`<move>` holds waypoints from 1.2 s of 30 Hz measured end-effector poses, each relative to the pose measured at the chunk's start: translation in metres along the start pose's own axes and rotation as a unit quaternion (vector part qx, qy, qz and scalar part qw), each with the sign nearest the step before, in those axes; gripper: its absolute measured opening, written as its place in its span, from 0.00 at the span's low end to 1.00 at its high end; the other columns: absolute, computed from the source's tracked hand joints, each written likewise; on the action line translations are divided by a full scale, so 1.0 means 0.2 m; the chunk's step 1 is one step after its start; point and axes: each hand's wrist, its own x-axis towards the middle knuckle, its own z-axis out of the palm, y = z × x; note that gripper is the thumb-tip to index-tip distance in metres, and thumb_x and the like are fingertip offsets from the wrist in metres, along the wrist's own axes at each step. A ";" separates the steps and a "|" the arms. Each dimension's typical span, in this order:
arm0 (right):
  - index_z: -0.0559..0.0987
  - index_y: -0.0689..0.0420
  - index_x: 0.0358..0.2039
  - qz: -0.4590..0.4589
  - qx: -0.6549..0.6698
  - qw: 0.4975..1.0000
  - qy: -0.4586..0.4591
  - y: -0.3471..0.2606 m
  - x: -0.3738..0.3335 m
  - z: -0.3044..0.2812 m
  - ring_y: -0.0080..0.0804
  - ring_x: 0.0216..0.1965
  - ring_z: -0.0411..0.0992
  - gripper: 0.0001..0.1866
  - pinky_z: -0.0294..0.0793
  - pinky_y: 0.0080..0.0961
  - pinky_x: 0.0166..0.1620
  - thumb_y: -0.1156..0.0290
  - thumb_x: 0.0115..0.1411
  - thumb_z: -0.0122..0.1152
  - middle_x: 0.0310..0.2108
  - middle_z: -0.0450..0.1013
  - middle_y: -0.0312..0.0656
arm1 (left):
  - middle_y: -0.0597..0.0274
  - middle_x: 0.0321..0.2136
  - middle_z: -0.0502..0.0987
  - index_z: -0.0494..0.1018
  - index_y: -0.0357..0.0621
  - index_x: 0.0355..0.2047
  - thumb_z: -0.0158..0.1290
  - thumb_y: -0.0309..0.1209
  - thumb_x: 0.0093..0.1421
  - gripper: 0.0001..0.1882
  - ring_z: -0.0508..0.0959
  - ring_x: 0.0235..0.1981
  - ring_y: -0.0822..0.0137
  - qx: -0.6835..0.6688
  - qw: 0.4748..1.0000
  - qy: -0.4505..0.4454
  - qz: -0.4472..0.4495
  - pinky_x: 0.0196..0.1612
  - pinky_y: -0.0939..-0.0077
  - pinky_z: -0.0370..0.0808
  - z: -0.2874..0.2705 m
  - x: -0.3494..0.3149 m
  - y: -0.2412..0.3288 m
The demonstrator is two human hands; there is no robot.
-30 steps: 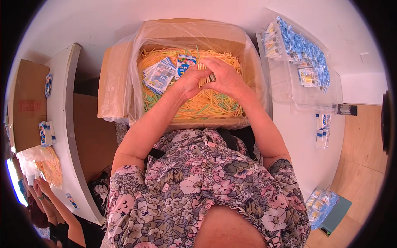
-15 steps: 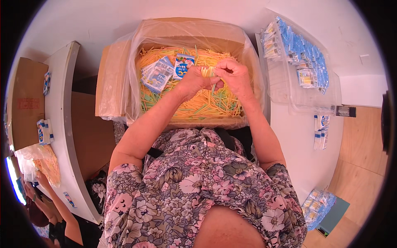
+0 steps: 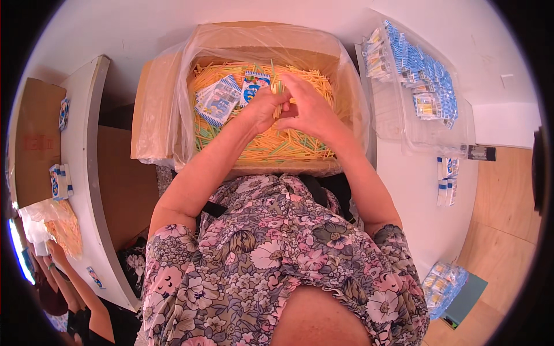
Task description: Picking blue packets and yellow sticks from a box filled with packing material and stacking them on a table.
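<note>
My left hand [image 3: 266,109] is closed round a small bundle of thin yellow and green sticks [image 3: 277,91], held upright over the carton. Close against it on the right is my right hand [image 3: 311,112], its thumb and fingers spread apart around the bundle's side. Whether its fingertips touch the sticks is hard to make out. Beneath both hands, loose orange, yellow and green sticks [image 3: 277,151] fill the plastic-lined cardboard box [image 3: 265,39]. On top of them lie several flat clear-and-blue packets [image 3: 218,104] and a blue printed packet [image 3: 254,86], left of my hands.
At the right stands a clear plastic bin [image 3: 392,124] with rows of filled packets [image 3: 424,72]. Small packets [image 3: 448,181] lie on the white table nearby. A blue bag of packets [image 3: 444,285] sits lower right. At far left, another person's arm [image 3: 86,297] reaches toward a bag of sticks [image 3: 62,228].
The bundle has turned from lying sideways between both hands to standing upright in my left hand. My right hand has opened from its pinch and shifted slightly left.
</note>
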 end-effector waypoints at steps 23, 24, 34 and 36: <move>0.69 0.61 0.18 0.191 0.197 0.953 0.131 0.16 -0.02 0.03 0.41 0.17 0.67 0.18 0.65 0.32 0.24 0.61 0.55 0.59 0.14 0.68 0.47 | 0.64 0.29 0.75 0.72 0.39 0.40 0.65 0.29 0.43 0.22 0.73 0.32 0.70 0.441 0.887 -0.091 0.107 0.35 0.76 0.71 0.09 -0.14 0.16; 0.70 0.61 0.19 0.179 0.146 0.970 0.075 0.18 -0.06 -0.01 0.43 0.18 0.68 0.16 0.66 0.34 0.24 0.62 0.54 0.58 0.15 0.68 0.48 | 0.61 0.30 0.75 0.73 0.40 0.40 0.69 0.38 0.39 0.28 0.74 0.31 0.69 0.509 0.837 0.012 0.201 0.35 0.72 0.71 0.00 -0.08 0.12; 0.73 0.58 0.20 0.043 -0.100 0.993 -0.041 0.14 -0.24 0.07 0.49 0.21 0.72 0.09 0.70 0.42 0.27 0.66 0.52 0.54 0.16 0.71 0.49 | 0.61 0.33 0.73 0.73 0.48 0.35 0.65 0.49 0.39 0.26 0.69 0.41 0.57 0.850 0.352 0.318 0.228 0.41 0.55 0.58 -0.22 0.07 0.05; 0.73 0.57 0.19 0.042 -0.084 0.995 -0.027 0.12 -0.23 0.04 0.49 0.21 0.72 0.10 0.70 0.43 0.26 0.66 0.52 0.54 0.16 0.70 0.50 | 0.60 0.34 0.73 0.71 0.50 0.36 0.68 0.41 0.36 0.27 0.68 0.43 0.55 0.804 0.430 0.306 0.274 0.42 0.53 0.56 -0.23 0.07 0.04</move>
